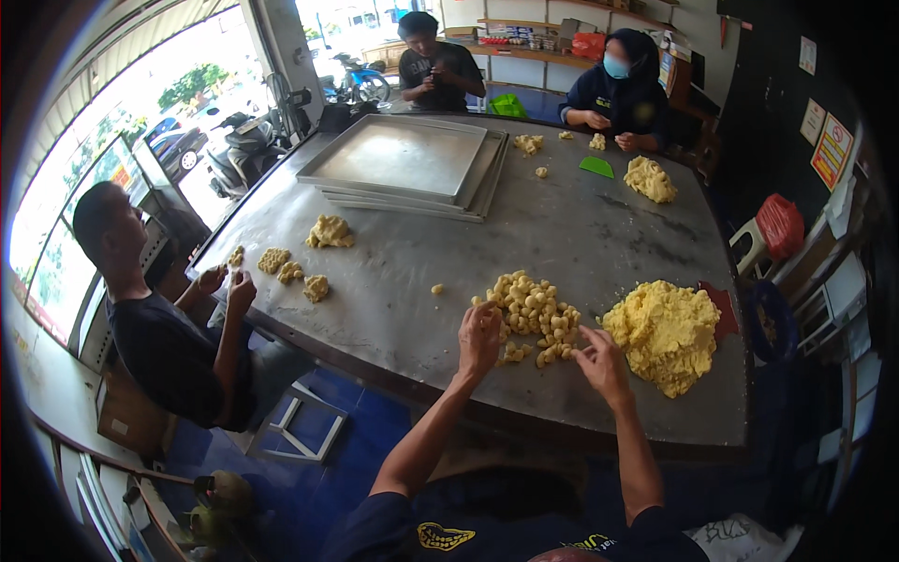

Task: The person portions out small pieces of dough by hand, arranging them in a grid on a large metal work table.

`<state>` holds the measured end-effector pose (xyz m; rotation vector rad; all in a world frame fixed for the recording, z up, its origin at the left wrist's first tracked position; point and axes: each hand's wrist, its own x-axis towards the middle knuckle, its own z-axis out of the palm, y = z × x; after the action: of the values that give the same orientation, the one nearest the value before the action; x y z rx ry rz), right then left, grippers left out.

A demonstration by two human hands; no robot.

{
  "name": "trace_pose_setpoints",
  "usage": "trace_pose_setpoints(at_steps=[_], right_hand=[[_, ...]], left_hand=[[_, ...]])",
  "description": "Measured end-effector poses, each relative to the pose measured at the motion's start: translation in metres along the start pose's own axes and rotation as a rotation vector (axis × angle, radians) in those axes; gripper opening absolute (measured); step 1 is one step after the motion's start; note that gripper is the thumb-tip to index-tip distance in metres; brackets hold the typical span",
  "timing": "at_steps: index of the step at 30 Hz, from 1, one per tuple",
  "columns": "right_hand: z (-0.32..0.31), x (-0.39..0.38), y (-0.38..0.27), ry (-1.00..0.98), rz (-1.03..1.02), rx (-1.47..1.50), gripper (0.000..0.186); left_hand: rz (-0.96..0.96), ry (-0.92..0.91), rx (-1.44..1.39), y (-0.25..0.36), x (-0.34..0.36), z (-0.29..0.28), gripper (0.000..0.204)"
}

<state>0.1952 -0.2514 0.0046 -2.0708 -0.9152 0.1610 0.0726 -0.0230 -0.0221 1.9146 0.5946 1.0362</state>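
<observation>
A heap of small pale-yellow dough balls lies on the metal table in front of me. At the heap's left edge is my left hand, its fingers curled together; a bit of dough shows by the fingertips, but what they hold is mostly hidden. My right hand is at the heap's right side, thumb and fingers apart, nothing seen in it. A large crumbly mound of yellow dough sits just right of that hand. One loose dough ball rests left of the heap.
Stacked metal trays occupy the table's far left. Co-workers handle dough at the left and far right sides; another person stands behind. A green scraper, a dough lump and a red flat piece lie to the right.
</observation>
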Motion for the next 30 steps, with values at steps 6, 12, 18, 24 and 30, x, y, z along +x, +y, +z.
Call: trace_pose_setpoints(at_steps=[6,12,18,24,30], right_hand=[[-0.040,-0.061,0.043,0.449,0.074,-0.413,0.049],[-0.035,-0.093,0.049,0.469,0.203,-0.619,0.074],[-0.034,-0.083,0.036,0.599,0.198,-0.636,0.076],[-0.047,-0.077,0.065,0.649,0.237,-0.688,0.076],[-0.053,-0.084,0.051,0.647,0.218,-0.663,0.073]], left_hand=[[-0.120,-0.146,-0.121,0.019,-0.009,-0.017,0.032],[-0.091,-0.044,0.673,-0.042,-0.002,-0.038,0.065],[0.006,-0.244,0.706,-0.073,0.059,-0.031,0.039],[-0.041,-0.295,0.270,-0.046,0.050,-0.020,0.020],[0.020,-0.251,0.335,-0.055,0.079,-0.031,0.018]])
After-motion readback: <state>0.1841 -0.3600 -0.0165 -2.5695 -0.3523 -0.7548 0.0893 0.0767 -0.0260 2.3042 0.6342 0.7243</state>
